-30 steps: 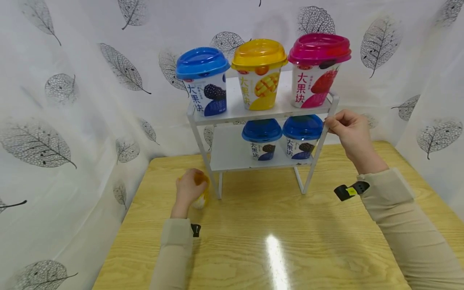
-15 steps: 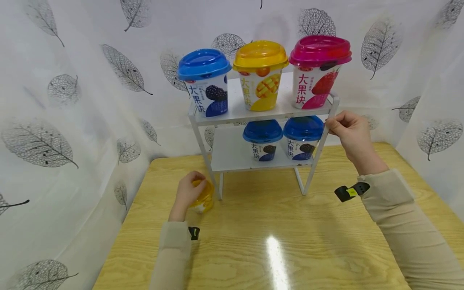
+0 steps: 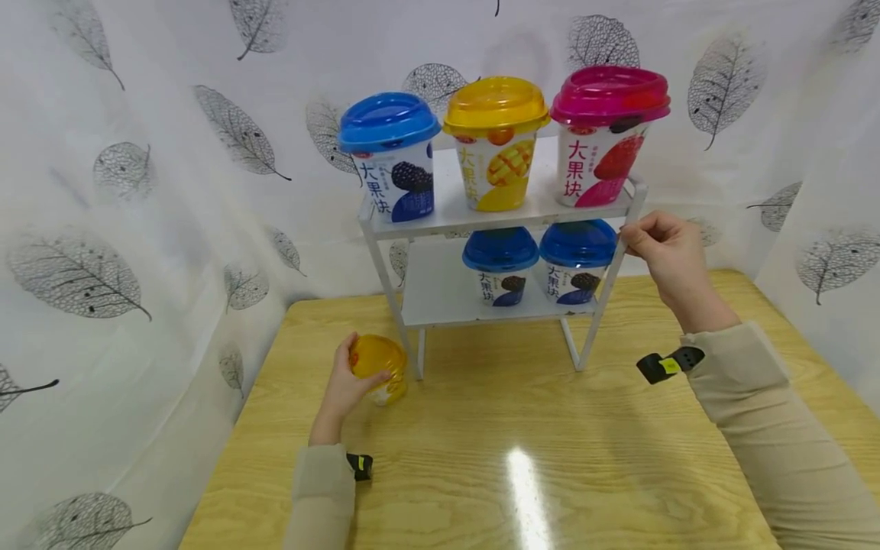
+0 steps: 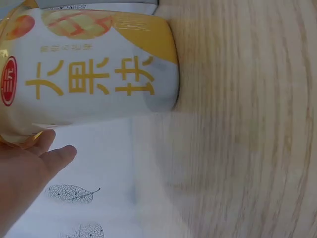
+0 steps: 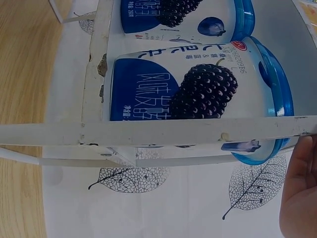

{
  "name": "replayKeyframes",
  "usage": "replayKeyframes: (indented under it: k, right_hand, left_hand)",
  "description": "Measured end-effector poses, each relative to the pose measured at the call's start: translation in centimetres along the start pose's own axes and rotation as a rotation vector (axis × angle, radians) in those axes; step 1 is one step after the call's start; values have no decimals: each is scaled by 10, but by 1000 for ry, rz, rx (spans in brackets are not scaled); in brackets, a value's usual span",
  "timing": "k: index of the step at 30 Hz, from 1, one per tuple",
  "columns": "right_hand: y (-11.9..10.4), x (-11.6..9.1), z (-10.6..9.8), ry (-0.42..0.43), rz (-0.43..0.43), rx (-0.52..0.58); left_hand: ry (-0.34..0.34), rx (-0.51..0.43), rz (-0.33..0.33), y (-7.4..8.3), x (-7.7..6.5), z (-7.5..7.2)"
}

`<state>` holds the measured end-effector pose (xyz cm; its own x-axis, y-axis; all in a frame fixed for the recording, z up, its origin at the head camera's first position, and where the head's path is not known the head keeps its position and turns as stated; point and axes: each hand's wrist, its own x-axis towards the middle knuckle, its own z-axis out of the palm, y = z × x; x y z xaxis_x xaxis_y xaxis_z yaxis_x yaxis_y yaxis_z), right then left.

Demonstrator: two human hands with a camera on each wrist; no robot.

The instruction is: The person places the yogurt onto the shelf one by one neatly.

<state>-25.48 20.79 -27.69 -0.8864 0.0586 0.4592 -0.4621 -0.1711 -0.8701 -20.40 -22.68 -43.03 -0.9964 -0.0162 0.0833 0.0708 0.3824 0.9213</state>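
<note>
On the table left of the white metal rack [image 3: 440, 294] stands a yogurt cup with a yellow lid [image 3: 380, 357] and a mango print. My left hand [image 3: 344, 389] is round its lid, thumb across the near side and fingers at the left; the left wrist view shows fingertips [image 4: 62, 156] by the lid's rim. My right hand [image 3: 667, 256] pinches the rack's right post just below the top shelf. Two blue-lidded blackberry yogurt cups, a left one [image 3: 500, 266] and a right one [image 3: 577, 262], stand on the right of the lower shelf.
The upper shelf carries a blue-lidded cup [image 3: 390, 156], a yellow-lidded cup [image 3: 498, 145] and a pink-lidded cup [image 3: 605, 137] in a row. Behind and beside the wooden table [image 3: 467, 458] hangs a white curtain [image 3: 179, 198] printed with leaves.
My left hand has shifted from over the top of the yellow-lidded yogurt cup to its left side, uncovering more lid. The cup now sits slightly further right. My right hand holds its place.
</note>
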Motion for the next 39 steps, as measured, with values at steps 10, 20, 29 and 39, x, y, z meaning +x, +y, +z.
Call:
replayKeyframes:
  k: [10, 20, 29, 39]
  right_hand:
    - [0, 0, 0, -4, 21, 9]
    - [-1, 0, -1, -13, 10, 28]
    - [-1, 0, 0, -19, 15, 37]
    - [-4, 0, -2, 12, 45, -38]
  left_hand:
    - [37, 152, 35, -6, -3, 5]
    - [-94, 233, 179, 22, -14, 11]
    - [41, 240, 770, 97, -21, 23]
    - [279, 374, 818, 138, 9, 45]
